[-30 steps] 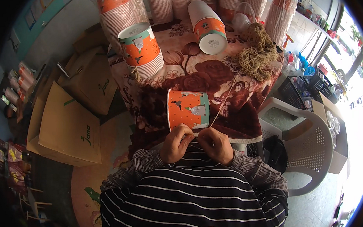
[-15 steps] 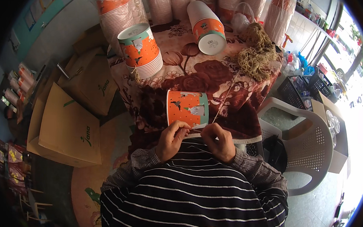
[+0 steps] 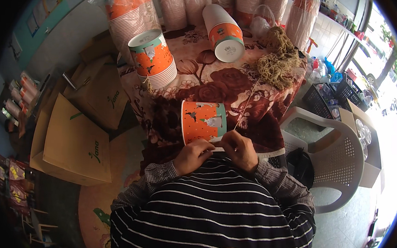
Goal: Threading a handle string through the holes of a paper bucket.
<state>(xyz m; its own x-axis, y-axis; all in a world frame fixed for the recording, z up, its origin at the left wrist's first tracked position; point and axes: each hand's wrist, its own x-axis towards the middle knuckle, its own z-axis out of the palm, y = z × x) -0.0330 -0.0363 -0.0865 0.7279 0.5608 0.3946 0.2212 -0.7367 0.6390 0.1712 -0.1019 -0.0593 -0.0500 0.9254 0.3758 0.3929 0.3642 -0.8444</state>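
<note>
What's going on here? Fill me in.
A person's left hand and right hand are close together by an orange cup lying sideways. The right hand pinches a string that leads to a twine tangle. Beyond, one cup stack stands upside down; another lies sideways.

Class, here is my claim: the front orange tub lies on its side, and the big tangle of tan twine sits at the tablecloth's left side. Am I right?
Not quite: the big tangle of tan twine sits at the tablecloth's right side, as the head view shows. The front orange tub does lie on its side.
</note>
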